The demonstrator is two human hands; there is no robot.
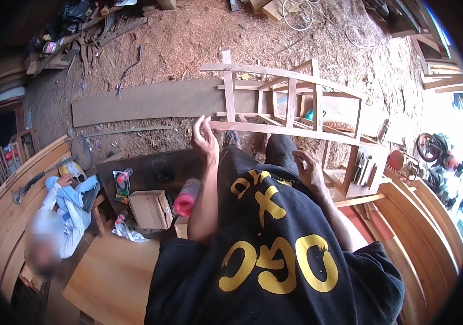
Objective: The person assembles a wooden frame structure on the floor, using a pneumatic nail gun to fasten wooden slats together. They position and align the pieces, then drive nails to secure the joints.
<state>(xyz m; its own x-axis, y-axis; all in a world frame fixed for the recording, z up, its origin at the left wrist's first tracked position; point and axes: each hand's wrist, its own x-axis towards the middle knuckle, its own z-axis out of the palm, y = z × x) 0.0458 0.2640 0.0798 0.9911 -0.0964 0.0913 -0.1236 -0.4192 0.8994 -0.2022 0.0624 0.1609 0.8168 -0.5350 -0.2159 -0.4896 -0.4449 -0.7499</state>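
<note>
In front of my legs lies a bare wooden frame [291,130] with long rails and short crosspieces, like an unfinished chair lying on its side. My left hand [206,143] is raised beside the left end of its near rail. The fingers point up, loosely bent, with nothing visible in them; whether they touch the rail I cannot tell. Over my right thigh, just nearer than the same rail, hovers my right hand [310,171]. Its fingers are apart and slightly curled, and it holds nothing. Small tools stand in a wooden holder [365,176] at the frame's right end.
A long flat board [145,103] lies on the shaving-strewn ground beyond. At left are a dark bench [155,169], a cardboard box [150,210] and a pink-lidded container [185,203]. Another person [69,216] sits at far left. Curved wooden furniture [421,222] stands at right.
</note>
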